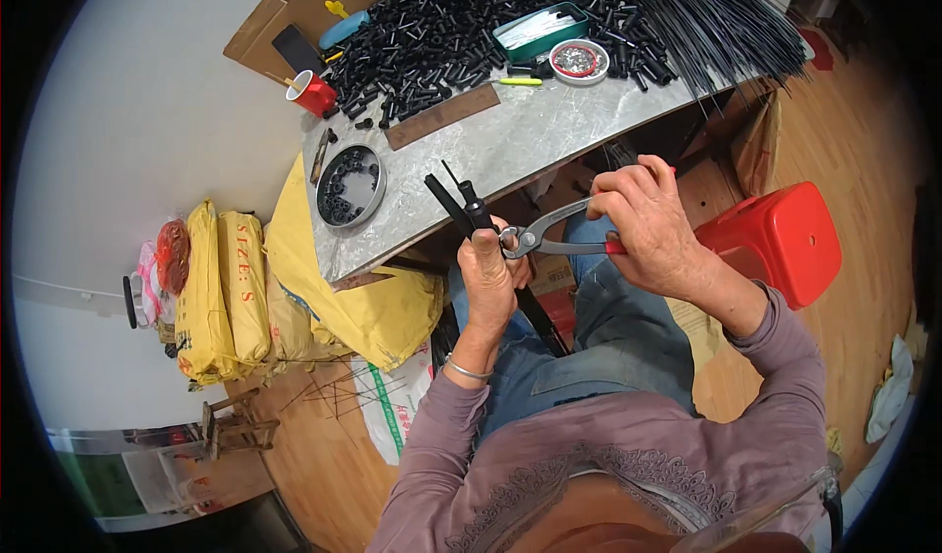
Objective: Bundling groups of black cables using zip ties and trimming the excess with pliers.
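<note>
My left hand (488,273) is closed around a bundle of black rods (476,210), which poke up past the thumb. One carries a ribbed black tip with a thin pin; the lower ends run down between my knees. In my right hand (643,221) are end-cutting pincers (561,234), their handles spread and a red grip showing at the lower one. The round jaws of the pincers rest against the rods beside my left thumb. Exactly what lies between the jaws is too small to tell.
On the grey table (432,175) lie a heap of black tubular parts (442,33) and long black rods (711,23). A round tray (351,222), a red cup (312,95), a green box (579,25) and a rusty metal bar (444,116) stand there too. A red stool (800,244) is at right.
</note>
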`<action>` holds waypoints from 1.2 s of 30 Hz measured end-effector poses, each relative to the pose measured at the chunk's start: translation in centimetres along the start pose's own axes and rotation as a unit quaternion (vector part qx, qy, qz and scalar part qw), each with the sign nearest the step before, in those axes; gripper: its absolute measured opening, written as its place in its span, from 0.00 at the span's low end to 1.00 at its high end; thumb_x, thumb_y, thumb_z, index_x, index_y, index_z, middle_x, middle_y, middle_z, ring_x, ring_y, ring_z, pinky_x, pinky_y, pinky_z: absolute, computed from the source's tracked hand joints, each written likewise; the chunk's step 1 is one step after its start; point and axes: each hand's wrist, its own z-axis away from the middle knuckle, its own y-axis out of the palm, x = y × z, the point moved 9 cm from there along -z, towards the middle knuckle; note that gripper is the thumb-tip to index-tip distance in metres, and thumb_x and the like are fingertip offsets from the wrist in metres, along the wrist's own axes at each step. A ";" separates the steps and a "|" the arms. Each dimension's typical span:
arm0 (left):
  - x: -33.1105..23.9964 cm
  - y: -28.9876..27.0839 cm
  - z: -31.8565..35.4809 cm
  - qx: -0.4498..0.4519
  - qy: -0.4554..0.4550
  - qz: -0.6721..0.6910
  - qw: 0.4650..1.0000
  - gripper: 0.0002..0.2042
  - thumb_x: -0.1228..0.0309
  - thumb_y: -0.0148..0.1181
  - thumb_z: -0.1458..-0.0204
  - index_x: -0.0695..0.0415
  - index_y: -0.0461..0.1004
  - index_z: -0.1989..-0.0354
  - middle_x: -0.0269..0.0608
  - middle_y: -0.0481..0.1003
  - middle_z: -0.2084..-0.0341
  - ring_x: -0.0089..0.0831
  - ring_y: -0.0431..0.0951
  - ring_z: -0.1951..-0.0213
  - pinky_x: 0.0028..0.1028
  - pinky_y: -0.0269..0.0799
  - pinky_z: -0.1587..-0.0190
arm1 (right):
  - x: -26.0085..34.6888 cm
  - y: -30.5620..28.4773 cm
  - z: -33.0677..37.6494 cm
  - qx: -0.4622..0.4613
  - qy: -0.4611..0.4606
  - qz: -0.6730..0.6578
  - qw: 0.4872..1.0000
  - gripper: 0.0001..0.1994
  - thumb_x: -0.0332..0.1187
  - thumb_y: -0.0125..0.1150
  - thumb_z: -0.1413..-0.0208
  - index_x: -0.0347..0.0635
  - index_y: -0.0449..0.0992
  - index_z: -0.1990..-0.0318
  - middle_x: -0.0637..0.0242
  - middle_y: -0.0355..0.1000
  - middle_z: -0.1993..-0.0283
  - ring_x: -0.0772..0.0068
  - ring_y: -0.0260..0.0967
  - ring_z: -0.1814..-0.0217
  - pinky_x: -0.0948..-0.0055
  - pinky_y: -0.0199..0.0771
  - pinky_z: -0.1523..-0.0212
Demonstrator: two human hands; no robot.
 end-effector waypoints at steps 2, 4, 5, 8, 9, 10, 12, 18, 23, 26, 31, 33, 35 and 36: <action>0.0 0.3 0.0 -0.012 -0.006 0.004 1.000 0.27 0.38 0.49 0.49 0.54 0.62 0.69 0.27 0.53 0.91 0.18 0.52 0.91 0.21 0.49 0.88 | -0.2 0.1 0.0 -0.016 0.010 0.006 1.000 0.27 0.19 0.63 0.75 0.42 0.65 0.60 0.60 0.63 0.55 0.57 0.61 0.52 0.53 0.52 0.45; 0.1 0.2 0.0 -0.026 -0.011 0.007 1.000 0.27 0.38 0.49 0.49 0.54 0.62 0.70 0.27 0.53 0.91 0.18 0.52 0.91 0.21 0.49 0.88 | -0.4 -0.1 0.1 -0.031 0.018 0.010 0.999 0.27 0.19 0.63 0.75 0.42 0.65 0.60 0.60 0.63 0.55 0.57 0.61 0.52 0.52 0.52 0.45; 0.2 0.1 -0.1 -0.028 -0.010 -0.008 1.000 0.27 0.38 0.50 0.49 0.54 0.62 0.70 0.28 0.54 0.91 0.18 0.52 0.91 0.21 0.49 0.88 | -0.4 -0.1 0.2 -0.027 0.025 -0.001 0.999 0.26 0.19 0.63 0.74 0.43 0.65 0.60 0.60 0.63 0.56 0.58 0.61 0.53 0.54 0.53 0.46; 0.3 -0.2 -0.2 -0.046 -0.012 -0.026 0.999 0.26 0.41 0.53 0.49 0.55 0.62 0.71 0.28 0.54 0.91 0.18 0.53 0.91 0.21 0.49 0.89 | -0.2 0.1 0.9 -0.009 0.051 -0.017 0.999 0.24 0.18 0.63 0.72 0.43 0.65 0.62 0.61 0.63 0.59 0.58 0.62 0.56 0.58 0.56 0.51; 0.3 -0.4 -0.2 -0.062 -0.014 -0.027 0.998 0.25 0.42 0.55 0.49 0.55 0.62 0.71 0.28 0.55 0.91 0.18 0.54 0.92 0.21 0.49 0.89 | -0.2 0.3 1.2 0.006 0.069 -0.021 0.997 0.22 0.18 0.63 0.71 0.43 0.65 0.63 0.61 0.63 0.61 0.58 0.62 0.57 0.60 0.58 0.54; 0.3 -0.4 -0.2 -0.062 -0.014 -0.028 0.998 0.25 0.42 0.55 0.49 0.55 0.62 0.71 0.28 0.55 0.91 0.18 0.54 0.92 0.21 0.49 0.89 | 0.1 0.4 1.6 0.005 0.069 -0.021 0.997 0.22 0.18 0.63 0.71 0.43 0.65 0.63 0.61 0.63 0.61 0.58 0.62 0.57 0.60 0.58 0.54; 0.5 -0.5 -0.2 -0.078 -0.025 -0.020 0.996 0.24 0.44 0.58 0.50 0.55 0.62 0.72 0.28 0.56 0.91 0.18 0.54 0.92 0.21 0.49 0.90 | 0.1 1.2 2.4 0.018 0.094 -0.047 0.994 0.19 0.18 0.62 0.68 0.42 0.64 0.66 0.61 0.63 0.66 0.58 0.63 0.61 0.64 0.59 0.61; 0.4 0.0 -0.2 -0.058 -0.020 -0.020 0.998 0.24 0.44 0.58 0.50 0.55 0.62 0.72 0.28 0.55 0.91 0.19 0.55 0.92 0.21 0.50 0.90 | 0.1 1.0 2.9 -0.012 0.077 -0.106 0.991 0.19 0.19 0.65 0.66 0.41 0.64 0.65 0.59 0.64 0.69 0.55 0.67 0.66 0.64 0.66 0.69; 0.1 0.2 -0.1 -0.057 -0.018 -0.031 0.998 0.24 0.45 0.57 0.50 0.55 0.62 0.71 0.28 0.55 0.92 0.19 0.55 0.92 0.21 0.50 0.90 | -0.5 1.9 3.6 0.023 0.089 -0.180 0.979 0.17 0.24 0.65 0.59 0.41 0.65 0.62 0.58 0.69 0.67 0.54 0.70 0.64 0.63 0.69 0.69; 0.2 0.1 0.0 -0.054 -0.018 -0.034 0.998 0.23 0.45 0.56 0.48 0.55 0.62 0.71 0.28 0.56 0.91 0.19 0.56 0.92 0.21 0.52 0.89 | -1.0 2.9 4.0 0.061 0.136 -0.239 0.960 0.15 0.25 0.64 0.54 0.39 0.64 0.61 0.55 0.70 0.72 0.57 0.73 0.72 0.62 0.69 0.72; 0.1 0.6 0.0 -0.055 -0.046 -0.014 0.997 0.21 0.48 0.54 0.44 0.56 0.64 0.71 0.30 0.60 0.90 0.20 0.60 0.90 0.21 0.56 0.88 | 2.8 9.5 8.1 0.273 0.336 -0.771 0.468 0.12 0.28 0.57 0.46 0.40 0.61 0.58 0.60 0.69 0.81 0.70 0.70 0.84 0.76 0.68 0.84; -1.8 1.1 -0.3 -0.072 0.008 -0.061 0.995 0.20 0.52 0.52 0.42 0.58 0.66 0.70 0.33 0.64 0.89 0.21 0.63 0.89 0.21 0.59 0.86 | 2.4 9.2 8.4 0.333 0.321 -0.727 0.507 0.12 0.29 0.56 0.45 0.40 0.61 0.58 0.61 0.69 0.81 0.71 0.69 0.86 0.76 0.68 0.85; -1.6 0.7 -0.4 -0.060 -0.007 -0.061 0.996 0.19 0.53 0.53 0.42 0.59 0.67 0.70 0.32 0.64 0.88 0.20 0.65 0.88 0.21 0.59 0.86 | 1.8 8.3 7.5 0.449 0.281 -0.581 0.618 0.14 0.28 0.55 0.49 0.39 0.60 0.56 0.58 0.70 0.77 0.66 0.70 0.81 0.72 0.69 0.79; -1.2 0.6 -0.4 -0.042 -0.024 -0.059 0.997 0.18 0.55 0.55 0.42 0.60 0.68 0.70 0.31 0.65 0.87 0.19 0.66 0.87 0.20 0.60 0.85 | 1.9 8.4 7.5 0.454 0.279 -0.579 0.617 0.14 0.28 0.55 0.49 0.39 0.60 0.56 0.58 0.70 0.77 0.66 0.70 0.81 0.72 0.69 0.79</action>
